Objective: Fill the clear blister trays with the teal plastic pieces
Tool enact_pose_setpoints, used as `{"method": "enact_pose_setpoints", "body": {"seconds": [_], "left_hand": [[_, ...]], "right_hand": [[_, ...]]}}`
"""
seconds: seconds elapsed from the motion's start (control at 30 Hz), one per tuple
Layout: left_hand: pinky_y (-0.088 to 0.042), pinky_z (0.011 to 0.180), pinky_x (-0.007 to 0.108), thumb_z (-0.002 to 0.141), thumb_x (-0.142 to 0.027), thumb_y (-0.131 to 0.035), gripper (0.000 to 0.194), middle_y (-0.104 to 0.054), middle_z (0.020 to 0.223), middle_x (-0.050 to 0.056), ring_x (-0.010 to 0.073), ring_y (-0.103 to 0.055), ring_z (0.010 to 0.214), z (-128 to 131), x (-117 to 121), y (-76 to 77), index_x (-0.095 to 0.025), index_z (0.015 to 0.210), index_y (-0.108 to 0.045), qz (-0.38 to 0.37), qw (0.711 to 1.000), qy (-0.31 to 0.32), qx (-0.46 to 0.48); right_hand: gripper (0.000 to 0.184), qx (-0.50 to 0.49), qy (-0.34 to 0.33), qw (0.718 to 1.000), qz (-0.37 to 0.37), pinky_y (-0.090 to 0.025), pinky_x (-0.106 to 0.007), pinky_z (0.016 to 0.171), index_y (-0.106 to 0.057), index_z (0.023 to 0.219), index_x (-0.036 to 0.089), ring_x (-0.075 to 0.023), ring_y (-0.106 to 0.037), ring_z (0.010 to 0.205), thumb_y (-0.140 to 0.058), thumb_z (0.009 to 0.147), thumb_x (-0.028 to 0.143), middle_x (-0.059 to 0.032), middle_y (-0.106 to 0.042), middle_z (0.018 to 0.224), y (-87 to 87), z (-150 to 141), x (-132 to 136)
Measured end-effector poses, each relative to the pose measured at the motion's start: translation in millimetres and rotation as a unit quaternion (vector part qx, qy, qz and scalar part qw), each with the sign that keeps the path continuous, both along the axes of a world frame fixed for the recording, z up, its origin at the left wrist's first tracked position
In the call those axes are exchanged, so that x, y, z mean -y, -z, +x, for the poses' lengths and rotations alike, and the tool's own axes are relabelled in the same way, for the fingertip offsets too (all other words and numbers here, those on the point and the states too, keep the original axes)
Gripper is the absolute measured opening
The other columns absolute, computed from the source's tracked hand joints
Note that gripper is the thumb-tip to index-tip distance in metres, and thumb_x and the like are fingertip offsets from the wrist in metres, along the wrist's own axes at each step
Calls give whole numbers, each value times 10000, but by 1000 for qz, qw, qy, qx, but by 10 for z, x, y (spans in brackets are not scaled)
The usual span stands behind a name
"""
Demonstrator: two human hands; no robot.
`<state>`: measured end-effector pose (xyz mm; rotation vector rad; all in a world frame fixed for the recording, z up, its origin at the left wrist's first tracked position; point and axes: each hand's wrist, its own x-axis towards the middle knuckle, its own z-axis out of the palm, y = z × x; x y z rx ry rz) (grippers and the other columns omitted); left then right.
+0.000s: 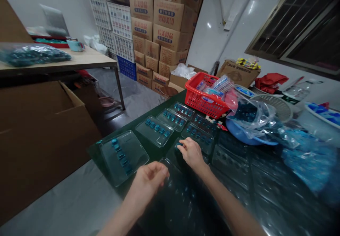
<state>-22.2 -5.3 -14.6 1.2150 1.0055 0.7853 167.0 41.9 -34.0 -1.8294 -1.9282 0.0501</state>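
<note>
Transparent plastic blister trays lie in rows on a dark green table top point(159, 151), and several hold lines of small blue pieces. My right hand point(191, 154) rests at a dark tray, its pinched fingertips on a small blue piece point(178, 144). My left hand point(148, 183) hovers lower left with its fingers curled together, and nothing shows between them. It is nearest to a tray with one row of blue pieces point(123, 157). Stacked empty-looking trays point(278, 197) shine at the lower right.
A red plastic basket point(204, 96) of packets and a blue basin point(239, 133) with a bag of blue pieces stand at the table's far side. A large cardboard box point(39, 140) stands left of the table, below a wooden side table point(79, 59). Cartons point(156, 27) are stacked behind.
</note>
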Motion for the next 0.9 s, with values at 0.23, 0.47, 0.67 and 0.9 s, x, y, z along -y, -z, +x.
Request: {"method": "enact_pose_setpoints", "body": {"seconds": [0.23, 0.47, 0.67, 0.9], "left_hand": [[-278, 432, 173, 767, -310, -485, 200, -498, 572, -13, 76, -399, 503, 6, -16, 9, -138, 702, -565, 16, 999, 9, -27], [-346, 505, 221, 768, -275, -472, 151, -555, 689, 21, 116, -465, 562, 103, 17, 26, -155, 792, -559, 139, 984, 40, -106], [-373, 648, 280, 716, -197, -520, 191, -615, 861, 44, 187, -511, 761, 253, 110, -18, -212, 892, -593, 343, 894, 106, -269], [-365, 619, 288, 749, -175, -443, 197, -618, 729, 54, 199, -514, 734, 429, 112, 1, -208, 823, -622, 375, 862, 109, -323]], "right_hand": [[151, 77, 0, 996, -51, -388, -245, 612, -633, 838, 196, -164, -544, 709, -501, 782, 241, -48, -570, 776, -19, -78, -56], [220, 90, -13, 994, -67, -399, -275, 699, -585, 965, 182, -197, -520, 829, -525, 760, 230, -71, -567, 862, -124, -125, -15], [338, -26, -13, 1000, 6, -401, -274, 744, -454, 1139, 184, -171, -514, 834, -461, 803, 221, -55, -553, 941, -312, 44, 548], [214, -185, -14, 982, -20, -414, -255, 680, -553, 967, 202, -138, -532, 719, -484, 774, 142, -11, -566, 797, -214, 124, 1121]]}}
